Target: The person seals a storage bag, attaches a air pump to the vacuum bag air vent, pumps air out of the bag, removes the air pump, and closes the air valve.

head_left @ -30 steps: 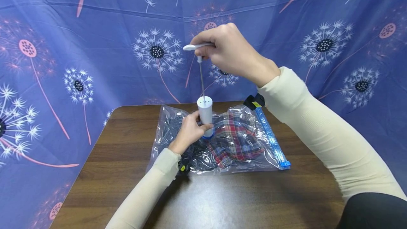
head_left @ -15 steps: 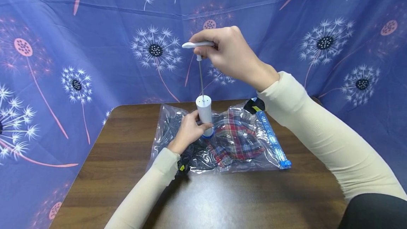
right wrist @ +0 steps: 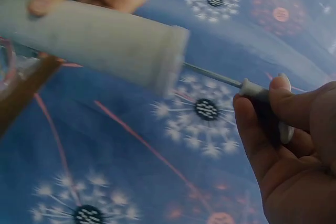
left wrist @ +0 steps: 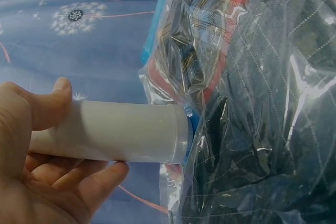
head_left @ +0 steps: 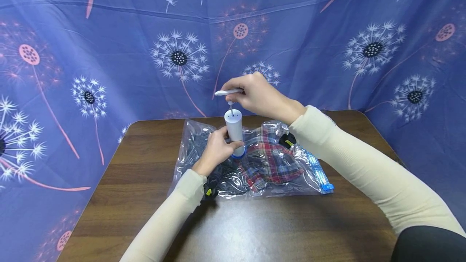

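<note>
My left hand (head_left: pixel 217 148) has its fingers wrapped snug round the white pump (head_left: pixel 234 126), which stands pretty much upright on a clear bag (head_left: pixel 307 183) by the back edge of the worktop (head_left: pixel 138 189). The fingers of my right hand (head_left: pixel 256 94) are pinching the white handle (head_left: pixel 225 92), with just a short bit of metal rod (head_left: pixel 231 110) showing. Plaid cloth (head_left: pixel 271 161) and dark quilted stuff (left wrist: pixel 262 129) are in the bag, blue zip strip (head_left: pixel 318 167) on the side toward the worktop's right edge.

The pump (head_left: pixel 234 127) is mostly white — one cloth (head_left: pixel 271 161) red-and-blue plaid, the surface (head_left: pixel 127 181) brown wood-grain, the backdrop (head_left: pixel 127 47) blue with white and pink dandelions (head_left: pixel 179 58).
</note>
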`<state>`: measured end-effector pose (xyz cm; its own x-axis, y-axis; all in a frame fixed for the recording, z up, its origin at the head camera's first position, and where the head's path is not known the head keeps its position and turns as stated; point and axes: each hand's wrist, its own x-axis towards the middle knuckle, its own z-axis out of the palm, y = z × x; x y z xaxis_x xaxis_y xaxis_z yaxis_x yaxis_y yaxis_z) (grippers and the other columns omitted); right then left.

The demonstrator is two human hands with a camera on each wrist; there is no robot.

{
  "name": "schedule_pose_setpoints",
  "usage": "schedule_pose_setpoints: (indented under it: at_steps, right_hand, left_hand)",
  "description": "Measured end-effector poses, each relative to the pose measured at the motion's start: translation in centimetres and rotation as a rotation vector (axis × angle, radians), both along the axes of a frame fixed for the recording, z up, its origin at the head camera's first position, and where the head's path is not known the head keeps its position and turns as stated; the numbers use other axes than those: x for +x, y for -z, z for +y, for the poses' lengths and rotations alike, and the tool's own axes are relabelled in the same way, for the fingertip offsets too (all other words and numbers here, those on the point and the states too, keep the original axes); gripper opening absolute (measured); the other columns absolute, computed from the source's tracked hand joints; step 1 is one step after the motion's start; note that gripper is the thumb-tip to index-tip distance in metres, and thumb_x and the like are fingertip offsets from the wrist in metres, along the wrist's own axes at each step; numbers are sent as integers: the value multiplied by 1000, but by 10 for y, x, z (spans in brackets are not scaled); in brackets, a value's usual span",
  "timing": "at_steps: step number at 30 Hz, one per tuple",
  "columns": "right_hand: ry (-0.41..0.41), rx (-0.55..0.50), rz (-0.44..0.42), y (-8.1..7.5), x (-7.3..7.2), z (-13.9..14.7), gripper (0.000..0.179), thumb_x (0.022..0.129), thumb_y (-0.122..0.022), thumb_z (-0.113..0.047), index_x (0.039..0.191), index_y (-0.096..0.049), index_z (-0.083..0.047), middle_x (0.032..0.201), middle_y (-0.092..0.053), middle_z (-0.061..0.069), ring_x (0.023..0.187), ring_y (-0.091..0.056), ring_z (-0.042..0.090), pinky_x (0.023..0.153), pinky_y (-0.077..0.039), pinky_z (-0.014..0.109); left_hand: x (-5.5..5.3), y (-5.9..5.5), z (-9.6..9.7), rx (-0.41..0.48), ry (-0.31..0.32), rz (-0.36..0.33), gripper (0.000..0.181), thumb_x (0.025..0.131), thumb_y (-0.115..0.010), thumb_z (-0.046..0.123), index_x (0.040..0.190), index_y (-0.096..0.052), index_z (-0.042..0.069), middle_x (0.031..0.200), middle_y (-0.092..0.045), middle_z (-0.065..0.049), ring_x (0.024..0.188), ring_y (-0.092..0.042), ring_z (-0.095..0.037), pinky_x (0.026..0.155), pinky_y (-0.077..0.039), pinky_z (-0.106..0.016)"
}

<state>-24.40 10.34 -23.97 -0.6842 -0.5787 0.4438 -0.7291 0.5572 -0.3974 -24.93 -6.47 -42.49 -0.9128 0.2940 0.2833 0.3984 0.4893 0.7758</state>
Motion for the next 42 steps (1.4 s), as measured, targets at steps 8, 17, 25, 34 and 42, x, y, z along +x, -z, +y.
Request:
schedule_pose_setpoints:
  at_steps: [8,17,25,34,42]
  right_hand:
    - [1,61,-55,27,-4,3,15,95,-73,-5,109,-76,-1,103,-79,14,91,-77,24,81,-63,37]
    - [36,-12,-142,46,-7,4,19,97,-73,-15,113,-76,-6,104,-78,9,72,-66,17,68,-54,32]
    - [57,-87,-192,53,-9,5,20,98,-72,-20,113,-77,-8,101,-78,5,70,-61,16,66,-51,31]
    - [40,-119,-160,55,-7,8,17,96,-73,-17,110,-79,-8,98,-78,4,63,-56,19,59,-46,28]
    - [25,-99,-147,40,-6,14,18,95,-75,-14,111,-79,-6,95,-79,6,56,-44,14,53,-36,24]
  left_hand:
    - [0,-2,0,-20,0,12,44,84,-87,18,120,-68,1,112,-76,-16,100,-75,-30,83,-63,-41]
    - [0,0,-2,-28,-3,8,43,85,-86,19,119,-68,0,112,-76,-16,101,-76,-30,83,-64,-41]
    - [-1,0,-3,-10,5,12,44,84,-87,18,121,-68,1,112,-75,-16,101,-75,-30,83,-63,-41]
    - [0,0,-3,-33,12,9,46,85,-87,21,121,-67,1,114,-75,-17,101,-75,-30,83,-63,-41]
    - [1,-1,-1,-75,18,23,48,86,-86,23,124,-66,2,114,-74,-15,100,-74,-28,83,-62,-43]
